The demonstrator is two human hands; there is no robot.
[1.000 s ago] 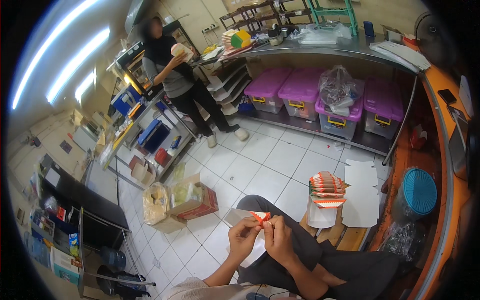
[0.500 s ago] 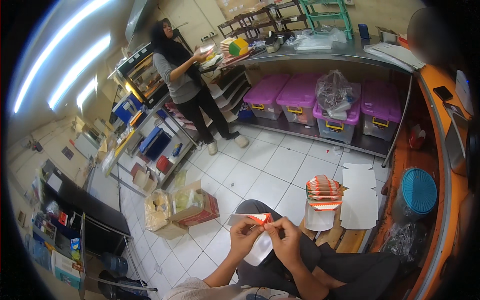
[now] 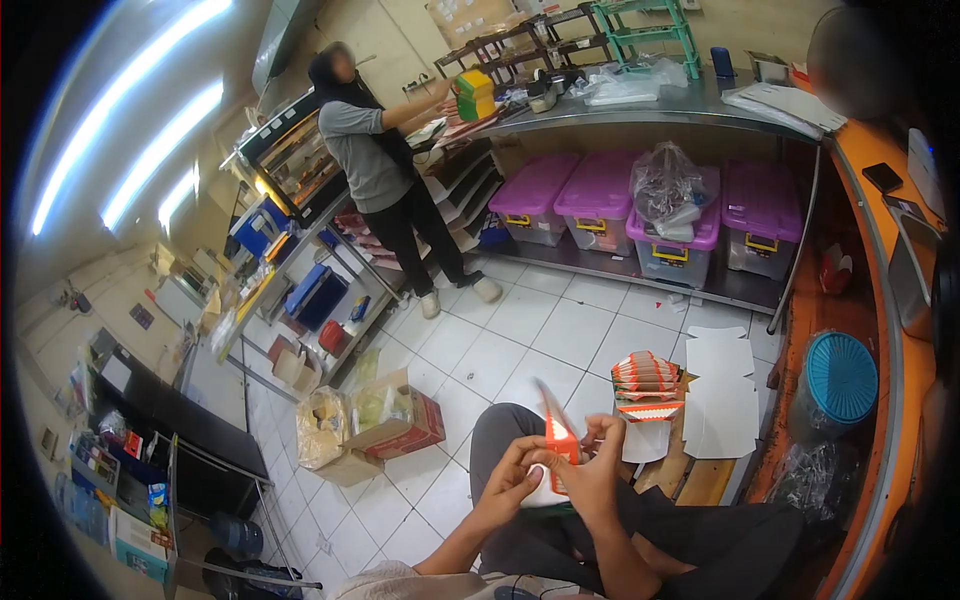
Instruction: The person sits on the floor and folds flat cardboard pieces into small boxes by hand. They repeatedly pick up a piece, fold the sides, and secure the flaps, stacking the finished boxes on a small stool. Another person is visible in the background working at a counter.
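Over my lap I hold an orange and white paper food box (image 3: 561, 441), partly folded, with one panel standing up and blurred by motion. My left hand (image 3: 515, 482) is closed on its lower left side, the thumb on the white face. My right hand (image 3: 598, 462) grips its right side, fingers bent at the upper edge. To the right, a stack of folded orange and white paper boxes (image 3: 648, 375) stands beside flat white box blanks (image 3: 718, 400) on a low wooden slatted surface (image 3: 704, 484).
A co-worker (image 3: 365, 150) stands at the metal table (image 3: 690, 112), hands at yellow and green boxes (image 3: 474, 96). Purple-lidded bins (image 3: 675, 222) sit underneath. Open cardboard boxes (image 3: 412, 430) stand on the tiled floor at left. A blue-lidded container (image 3: 840, 380) is beside the orange counter (image 3: 868, 185).
My hands have turned the paper box so its orange side faces up and a panel rises. My right hand has moved slightly up and right. The co-worker now reaches to the yellow and green boxes.
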